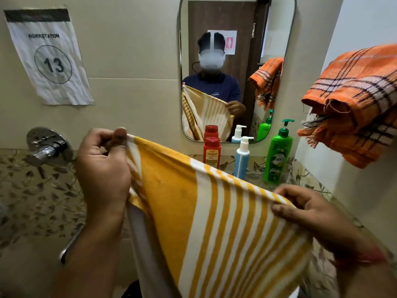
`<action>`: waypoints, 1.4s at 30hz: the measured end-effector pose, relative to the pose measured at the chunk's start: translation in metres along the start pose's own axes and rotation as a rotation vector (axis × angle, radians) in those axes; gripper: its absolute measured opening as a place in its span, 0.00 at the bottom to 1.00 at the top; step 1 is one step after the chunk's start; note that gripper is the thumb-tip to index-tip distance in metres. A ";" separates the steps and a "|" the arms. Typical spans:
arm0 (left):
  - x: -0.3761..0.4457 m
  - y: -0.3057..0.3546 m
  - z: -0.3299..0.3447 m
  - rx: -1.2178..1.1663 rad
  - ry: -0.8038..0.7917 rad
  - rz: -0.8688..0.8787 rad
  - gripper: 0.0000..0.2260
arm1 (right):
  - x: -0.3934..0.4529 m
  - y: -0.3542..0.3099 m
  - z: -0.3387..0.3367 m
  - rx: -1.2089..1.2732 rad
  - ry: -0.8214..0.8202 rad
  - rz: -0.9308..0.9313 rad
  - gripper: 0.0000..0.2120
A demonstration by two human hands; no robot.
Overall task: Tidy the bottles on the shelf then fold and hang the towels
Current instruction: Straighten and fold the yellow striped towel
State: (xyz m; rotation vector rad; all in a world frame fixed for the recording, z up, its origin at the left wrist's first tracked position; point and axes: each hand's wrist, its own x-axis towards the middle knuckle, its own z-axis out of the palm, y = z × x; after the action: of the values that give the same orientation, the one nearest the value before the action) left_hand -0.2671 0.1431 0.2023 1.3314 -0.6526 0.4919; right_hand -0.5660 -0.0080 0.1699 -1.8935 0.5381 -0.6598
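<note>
Yellow-and-white striped towel (217, 214) is stretched between both hands in front of the mirror (236, 39). Left hand (103, 168) pinches one top corner closed; right hand (311, 209) pinches the other, lower. Taut edge probably lines up a fold. Orange checked towel (354, 100) already hangs folded on the right. Three bottles (241, 155) stand in a row on the shelf (257, 181), looks tidied.

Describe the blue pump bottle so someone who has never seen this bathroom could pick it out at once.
Find the wall mirror; three bottles stand in a row on the shelf right below it. The blue pump bottle is the middle one, between the red bottle and the green bottle. It alone has a pale blue body with a white pump.
</note>
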 end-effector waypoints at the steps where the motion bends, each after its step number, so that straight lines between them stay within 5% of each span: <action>1: 0.001 -0.005 -0.001 -0.003 -0.041 -0.047 0.05 | -0.002 0.003 -0.005 -0.026 0.043 0.005 0.10; 3: -0.008 -0.002 0.005 -0.040 -0.330 -0.148 0.02 | 0.002 0.002 -0.002 -0.075 0.065 -0.015 0.10; 7: -0.049 0.024 0.029 -0.081 -1.122 -0.095 0.27 | 0.024 -0.022 0.033 -0.153 -0.025 -0.119 0.10; 9: -0.064 0.023 0.039 -0.113 -1.337 -0.035 0.21 | 0.033 -0.031 0.045 -0.161 -0.085 -0.184 0.07; 12: -0.063 0.016 0.039 -0.066 -1.266 -0.052 0.03 | 0.034 -0.030 0.043 -0.178 -0.094 -0.175 0.05; 15: -0.049 0.007 0.028 -0.136 -1.084 -0.162 0.06 | 0.020 -0.021 0.024 -0.126 -0.081 -0.071 0.08; 18: -0.042 0.005 0.022 -0.173 -1.028 -0.243 0.05 | 0.009 -0.018 0.013 0.181 -0.005 -0.057 0.05; 24: -0.053 0.016 0.029 -0.171 -1.154 -0.242 0.07 | 0.014 -0.021 0.032 0.631 -0.229 -0.285 0.13; 29: -0.053 0.020 0.030 -0.119 -1.161 -0.219 0.04 | 0.012 -0.021 0.034 0.745 -0.203 -0.371 0.10; 33: -0.048 0.024 0.022 -0.142 -1.374 -0.227 0.16 | 0.007 -0.027 0.032 0.897 -0.388 -0.537 0.09; 35: -0.047 0.027 0.020 -0.207 -1.308 -0.232 0.16 | 0.005 -0.035 0.037 0.732 -0.361 -0.578 0.10; 39: -0.045 0.026 0.027 -0.333 -1.152 -0.269 0.11 | 0.013 -0.044 0.054 -0.022 0.006 -0.552 0.06; 42: -0.045 0.023 0.030 -0.479 -1.185 -0.310 0.10 | 0.031 -0.036 0.075 -0.094 -0.016 -0.482 0.09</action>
State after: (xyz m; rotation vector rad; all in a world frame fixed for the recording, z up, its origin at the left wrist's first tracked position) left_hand -0.3200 0.1197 0.1915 1.1316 -1.3801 -0.7594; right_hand -0.4908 0.0376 0.1841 -2.1353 0.0966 -0.9400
